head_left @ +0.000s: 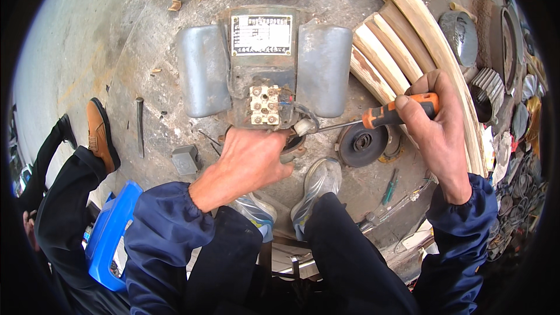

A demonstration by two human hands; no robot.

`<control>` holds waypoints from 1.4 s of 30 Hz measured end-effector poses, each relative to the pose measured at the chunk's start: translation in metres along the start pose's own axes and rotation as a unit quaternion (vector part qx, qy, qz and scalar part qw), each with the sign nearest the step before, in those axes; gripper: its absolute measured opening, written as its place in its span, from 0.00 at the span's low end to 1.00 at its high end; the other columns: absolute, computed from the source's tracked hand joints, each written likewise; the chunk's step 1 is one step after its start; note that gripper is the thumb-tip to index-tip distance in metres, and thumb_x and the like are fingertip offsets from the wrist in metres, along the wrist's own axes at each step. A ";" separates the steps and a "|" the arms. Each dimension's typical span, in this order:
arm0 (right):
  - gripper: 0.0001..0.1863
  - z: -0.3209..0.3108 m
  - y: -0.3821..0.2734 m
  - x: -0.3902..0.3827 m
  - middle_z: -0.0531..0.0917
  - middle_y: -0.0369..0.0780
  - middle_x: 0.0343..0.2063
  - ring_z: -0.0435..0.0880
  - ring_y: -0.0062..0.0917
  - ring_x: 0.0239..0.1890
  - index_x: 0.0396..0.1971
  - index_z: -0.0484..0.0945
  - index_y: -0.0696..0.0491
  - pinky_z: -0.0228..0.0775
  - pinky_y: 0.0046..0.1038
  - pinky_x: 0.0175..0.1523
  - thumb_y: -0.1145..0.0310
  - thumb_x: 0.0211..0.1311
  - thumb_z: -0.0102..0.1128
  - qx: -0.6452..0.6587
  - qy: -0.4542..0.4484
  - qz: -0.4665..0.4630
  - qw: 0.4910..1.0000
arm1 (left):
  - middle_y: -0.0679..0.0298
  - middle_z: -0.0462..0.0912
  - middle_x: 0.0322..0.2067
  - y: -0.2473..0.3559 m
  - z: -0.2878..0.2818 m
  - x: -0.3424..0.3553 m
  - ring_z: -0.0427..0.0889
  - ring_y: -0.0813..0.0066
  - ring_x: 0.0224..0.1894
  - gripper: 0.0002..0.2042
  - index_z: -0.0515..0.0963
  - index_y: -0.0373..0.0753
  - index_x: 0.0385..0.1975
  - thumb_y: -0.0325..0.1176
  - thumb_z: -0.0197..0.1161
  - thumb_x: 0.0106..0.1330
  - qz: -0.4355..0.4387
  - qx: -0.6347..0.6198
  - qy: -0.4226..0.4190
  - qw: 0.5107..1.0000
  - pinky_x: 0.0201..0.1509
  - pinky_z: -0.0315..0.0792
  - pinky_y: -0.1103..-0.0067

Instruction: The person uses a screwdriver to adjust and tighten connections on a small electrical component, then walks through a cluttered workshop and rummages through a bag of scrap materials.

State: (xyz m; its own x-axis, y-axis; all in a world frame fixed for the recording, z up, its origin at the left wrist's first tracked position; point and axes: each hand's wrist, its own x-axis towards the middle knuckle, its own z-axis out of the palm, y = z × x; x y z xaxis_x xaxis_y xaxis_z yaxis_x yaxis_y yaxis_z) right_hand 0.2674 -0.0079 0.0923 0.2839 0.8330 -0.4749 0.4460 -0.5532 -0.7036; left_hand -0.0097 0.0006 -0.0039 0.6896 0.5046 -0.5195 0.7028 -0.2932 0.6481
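Right hand (434, 131) fingers wrap the screwdriver (373, 118), tip beside left hand (251, 160).

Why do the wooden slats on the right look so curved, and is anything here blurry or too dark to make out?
In the head view, the fisheye lens bends the wooden slats toward the rim, and the corners go black. Daylight is soft and even, with weak shadows. The motor, the left hand and the right hand gripping the orange-handled screwdriver are sharp. The metal parts at the far right are squeezed and murky.

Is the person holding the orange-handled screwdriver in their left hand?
No, the orange-handled screwdriver is gripped in the right hand, while the left hand rests against the motor below its terminal block.
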 end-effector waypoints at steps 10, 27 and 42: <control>0.12 -0.004 0.019 -0.003 0.75 0.33 0.31 0.72 0.14 0.33 0.38 0.70 0.57 0.70 0.22 0.38 0.72 0.66 0.68 0.048 -0.004 0.028 0.998 | 0.50 0.84 0.21 0.000 0.006 0.000 0.87 0.50 0.27 0.21 0.86 0.38 0.47 0.38 0.73 0.52 0.009 0.005 0.017 1.000 0.33 0.80 0.61; 0.13 -0.013 0.041 0.007 0.77 0.33 0.31 0.75 0.13 0.31 0.40 0.72 0.55 0.70 0.19 0.36 0.69 0.67 0.69 0.094 -0.040 0.024 0.994 | 0.45 0.87 0.34 0.010 -0.003 0.000 0.87 0.45 0.39 0.22 0.83 0.34 0.46 0.41 0.71 0.54 -0.052 -0.006 -0.042 0.998 0.46 0.80 0.59; 0.13 -0.015 0.064 0.066 0.80 0.36 0.25 0.76 0.16 0.22 0.42 0.75 0.58 0.68 0.21 0.27 0.67 0.65 0.68 0.150 -0.073 0.043 0.985 | 0.58 0.84 0.50 0.089 0.054 -0.077 0.85 0.65 0.49 0.14 0.78 0.33 0.56 0.29 0.60 0.74 -0.145 -0.614 -0.128 0.766 0.58 0.78 0.70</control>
State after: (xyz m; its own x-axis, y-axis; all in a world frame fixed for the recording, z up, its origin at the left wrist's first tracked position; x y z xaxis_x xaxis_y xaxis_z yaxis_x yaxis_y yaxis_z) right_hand 0.3278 0.0119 0.0237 0.1742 0.7837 -0.5962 0.1481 -0.6194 -0.7710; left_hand 0.0090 -0.1083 0.0642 0.6576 0.1818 -0.7311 0.2480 0.8641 0.4380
